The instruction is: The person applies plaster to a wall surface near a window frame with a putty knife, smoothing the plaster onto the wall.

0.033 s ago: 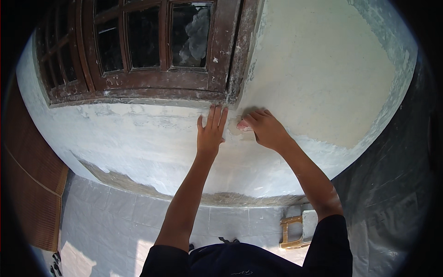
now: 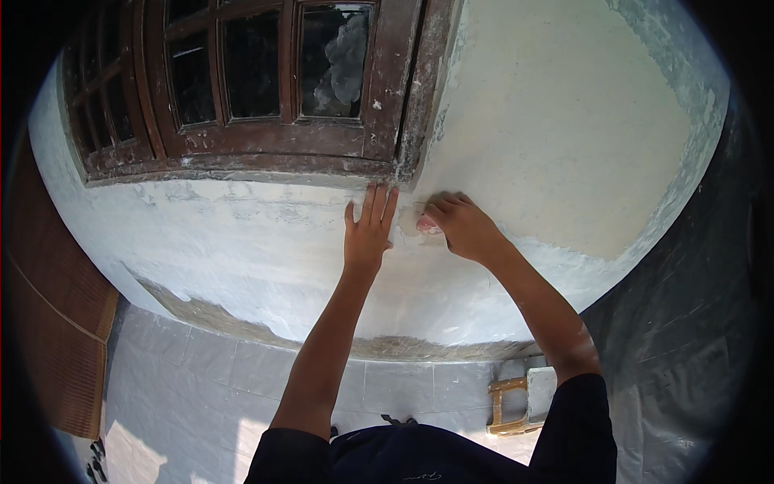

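My left hand (image 2: 369, 230) lies open on the whitish plastered wall (image 2: 242, 226), fingers stretched toward the bottom edge of the brown wooden window frame (image 2: 258, 141), near its lower right corner. Just right of it, my right hand (image 2: 459, 226) is closed on a small pink pad (image 2: 429, 224) against the wall below and right of that corner. The pad is partly covered by the fingers. A beige smoothed patch (image 2: 564, 129) of plaster, with rough pale edges, spreads up the wall to the right of the window.
A brown woven mat or screen (image 2: 64, 331) stands at the left. Grey tiled floor (image 2: 201, 387) runs along the wall's foot, with sunlit spots. A small stool-like object (image 2: 506, 403) with a yellowish frame sits at lower right. Dark sheeting (image 2: 685, 363) lines the right side.
My right hand and the pink pad have shifted very slightly; more of the pad shows. My left hand stays where it was.
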Available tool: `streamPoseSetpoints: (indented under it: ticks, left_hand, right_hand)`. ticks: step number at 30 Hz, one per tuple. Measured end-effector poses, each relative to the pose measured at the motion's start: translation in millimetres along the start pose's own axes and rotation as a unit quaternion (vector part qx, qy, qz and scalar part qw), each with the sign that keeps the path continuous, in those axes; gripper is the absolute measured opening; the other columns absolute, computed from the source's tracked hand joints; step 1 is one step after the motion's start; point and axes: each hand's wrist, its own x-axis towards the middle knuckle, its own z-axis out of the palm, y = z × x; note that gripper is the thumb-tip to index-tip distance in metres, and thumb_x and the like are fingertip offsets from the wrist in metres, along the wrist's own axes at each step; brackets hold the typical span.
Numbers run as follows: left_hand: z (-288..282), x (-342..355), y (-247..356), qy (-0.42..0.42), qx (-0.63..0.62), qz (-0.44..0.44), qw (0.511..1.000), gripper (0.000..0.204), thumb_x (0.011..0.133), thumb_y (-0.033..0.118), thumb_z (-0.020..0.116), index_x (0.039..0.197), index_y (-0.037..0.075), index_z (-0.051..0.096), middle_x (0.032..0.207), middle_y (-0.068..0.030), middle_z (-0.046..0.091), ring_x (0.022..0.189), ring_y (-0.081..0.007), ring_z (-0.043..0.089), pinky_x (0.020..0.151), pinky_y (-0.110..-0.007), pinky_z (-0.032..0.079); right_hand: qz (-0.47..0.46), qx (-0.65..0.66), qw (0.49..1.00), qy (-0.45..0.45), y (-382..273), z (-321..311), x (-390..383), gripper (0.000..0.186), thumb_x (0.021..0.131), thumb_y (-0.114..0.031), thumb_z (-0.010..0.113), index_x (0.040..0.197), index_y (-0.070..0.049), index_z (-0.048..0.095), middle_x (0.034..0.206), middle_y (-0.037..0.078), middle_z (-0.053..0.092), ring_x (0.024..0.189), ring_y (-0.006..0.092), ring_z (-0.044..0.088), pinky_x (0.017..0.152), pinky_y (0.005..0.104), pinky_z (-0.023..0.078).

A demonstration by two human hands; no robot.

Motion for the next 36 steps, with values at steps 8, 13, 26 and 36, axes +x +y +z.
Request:
streamPoseSetpoints:
  ticks: [8,13,26,36]
  left_hand:
    - [0,4,-2,-0.007,0.009,0.011,1.0,0.119,0.056,0.05,0.083,0.15,0.017,0.019,0.152,-0.0052,0.025,0.142,-0.0199,0.023,0.106,-0.048,0.029]
    - [1,4,0,-0.01,0.01,0.005,1.0,0.119,0.056,0.05,0.083,0.15,0.017,0.019,0.152,-0.0052,0.025,0.142,-0.02,0.023,0.106,-0.048,0.028]
    - [1,4,-4,0.007,0.006,0.004,1.0,0.122,0.051,0.048,0.085,0.15,0.018,0.02,0.152,-0.0017,0.026,0.141,-0.0179,0.024,0.106,-0.046,0.031]
    - [1,4,-1,0.004,0.001,0.0,1.0,0.122,0.052,0.048,0.085,0.151,0.02,0.02,0.153,-0.0016,0.026,0.141,-0.0174,0.025,0.106,-0.045,0.03]
  right_hand:
    - [-0.029,-0.018,0.999,0.02,-1,-8,8,0.033,0.07,0.01,0.059,0.1,-0.003,0.055,0.098,0.013,0.06,0.099,0.0307,0.057,0.088,0.0419,0.045]
    - [-0.021,-0.035,0.999,0.033,-3,-12,13,0.036,0.069,0.007,0.063,0.103,-0.005,0.057,0.098,0.008,0.061,0.102,0.0266,0.058,0.091,0.0398,0.043]
    - [-0.019,-0.011,1.0,0.011,-1,-2,8,0.034,0.067,0.009,0.061,0.099,-0.004,0.056,0.096,0.01,0.062,0.101,0.028,0.058,0.087,0.0388,0.044]
    - [-0.015,-0.007,0.998,0.054,2,4,2,0.031,0.069,0.009,0.06,0.098,-0.003,0.057,0.093,0.011,0.061,0.096,0.0284,0.058,0.086,0.039,0.044]
